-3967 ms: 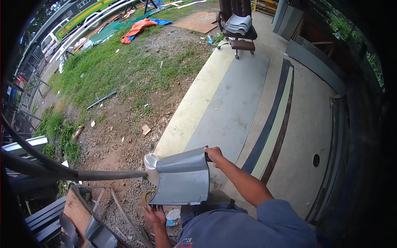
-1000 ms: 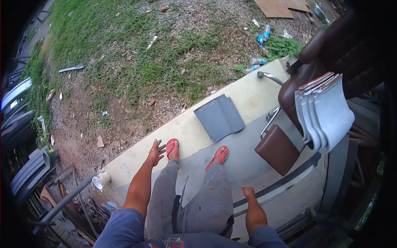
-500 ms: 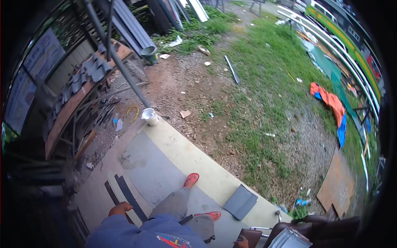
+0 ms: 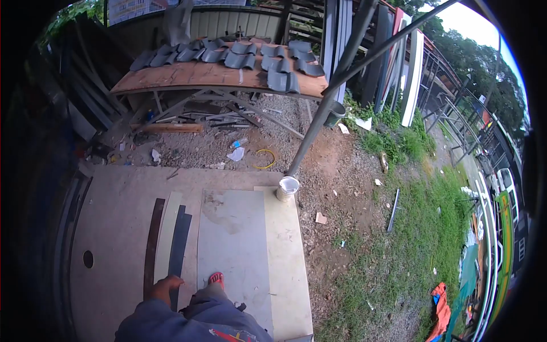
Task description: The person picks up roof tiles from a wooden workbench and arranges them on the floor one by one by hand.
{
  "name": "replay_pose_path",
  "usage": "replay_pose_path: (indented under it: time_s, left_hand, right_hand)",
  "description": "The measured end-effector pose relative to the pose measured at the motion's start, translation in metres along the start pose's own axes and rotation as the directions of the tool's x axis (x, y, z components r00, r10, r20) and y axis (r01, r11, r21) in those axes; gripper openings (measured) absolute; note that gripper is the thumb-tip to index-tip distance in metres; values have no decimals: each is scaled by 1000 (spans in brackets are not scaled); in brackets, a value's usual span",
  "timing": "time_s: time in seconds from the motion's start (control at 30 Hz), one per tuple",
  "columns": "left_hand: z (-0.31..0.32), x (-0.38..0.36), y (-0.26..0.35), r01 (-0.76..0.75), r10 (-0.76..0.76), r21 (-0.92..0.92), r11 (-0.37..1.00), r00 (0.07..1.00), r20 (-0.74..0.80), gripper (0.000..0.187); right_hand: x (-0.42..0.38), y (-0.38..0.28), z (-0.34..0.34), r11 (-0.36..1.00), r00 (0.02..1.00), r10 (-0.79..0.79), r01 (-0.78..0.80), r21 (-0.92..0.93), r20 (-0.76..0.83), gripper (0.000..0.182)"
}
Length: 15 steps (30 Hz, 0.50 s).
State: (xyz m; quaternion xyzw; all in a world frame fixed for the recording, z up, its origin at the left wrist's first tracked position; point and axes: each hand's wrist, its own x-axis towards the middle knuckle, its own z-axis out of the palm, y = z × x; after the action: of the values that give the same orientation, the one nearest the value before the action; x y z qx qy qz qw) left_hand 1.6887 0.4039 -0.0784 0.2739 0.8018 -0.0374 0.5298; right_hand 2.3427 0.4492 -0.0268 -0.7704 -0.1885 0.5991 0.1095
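My left hand (image 4: 165,288) hangs low in front of me, fingers curled together, with nothing showing in it. In this view it overlaps the lower ends of a cream strip (image 4: 167,233) and a dark grey strip (image 4: 180,242) lying side by side on the floor. A dark brown strip (image 4: 152,242) lies just left of them. My right hand is out of view. One foot in a red flip-flop (image 4: 216,279) stands on a flat grey sheet (image 4: 233,239), beside a cream sheet (image 4: 288,256).
A white bucket (image 4: 288,188) stands at the floor's far right corner, next to a slanting metal post (image 4: 319,125). Ahead, curved grey roof tiles (image 4: 213,52) lie on a wooden table (image 4: 228,80). Gravel and grass (image 4: 387,273) stretch along the right. A dark round hole (image 4: 88,259) shows at left.
My view has swung left, bringing the tile table to the front. My right hand, the brown seat and the small grey sheet have left view. My left hand stays low.
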Motion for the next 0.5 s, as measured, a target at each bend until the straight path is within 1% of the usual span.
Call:
replay_pose_path:
  time_s: [0.03,0.07,0.1,0.13,0.2,0.23,0.3,0.33,0.37,0.4,0.43,0.47,0.5]
  left_hand:
    - [-23,12,-13,26,-30,-64,998,998,-55,54]
    - [-47,25,-21,39,-44,-88,995,998,-51,52]
    - [-60,30,-25,23,-38,-106,994,990,-138,52]
    - [-80,38,-26,1,-28,-114,993,971,-237,52]
    - [-110,49,-15,27,-48,-73,997,951,-306,52]
    - [-126,50,-2,7,-30,-80,997,955,-294,52]
    - [-145,60,21,-88,22,-195,977,947,-319,48]
    - [-145,88,19,-114,35,-262,958,957,-289,46]
    - [-144,107,25,-137,35,-325,936,953,-300,45]
    - [-143,122,34,-123,-1,-402,907,955,-295,47]
    - [-146,132,43,-148,33,-434,889,965,-261,47]
    - [-147,139,53,-176,53,-444,878,960,-276,52]
    - [-156,151,59,-112,36,-395,912,980,-195,54]
  right_hand:
    - [-3,-19,19,1000,1000,3,-3,-17,8,66]
    - [-4,-35,38,999,1000,6,-5,-33,11,67]
    - [-5,-52,54,999,1000,4,-3,-44,22,67]
    - [-7,-69,69,999,1000,5,-3,-47,26,67]
    - [1,-98,90,998,999,-8,10,-59,35,68]
    - [6,-110,101,998,999,-11,14,-62,39,69]
    - [20,-138,114,997,999,-26,29,-75,37,70]
    - [29,-155,120,996,999,-31,34,-87,36,70]
    - [41,-176,126,994,998,-41,45,-101,37,68]
    - [53,-198,132,992,998,-52,56,-115,38,66]
    - [61,-221,140,990,998,-48,51,-131,32,64]
    - [72,-243,147,988,999,-45,48,-147,30,63]
    - [101,-260,151,988,999,-10,15,-151,38,60]
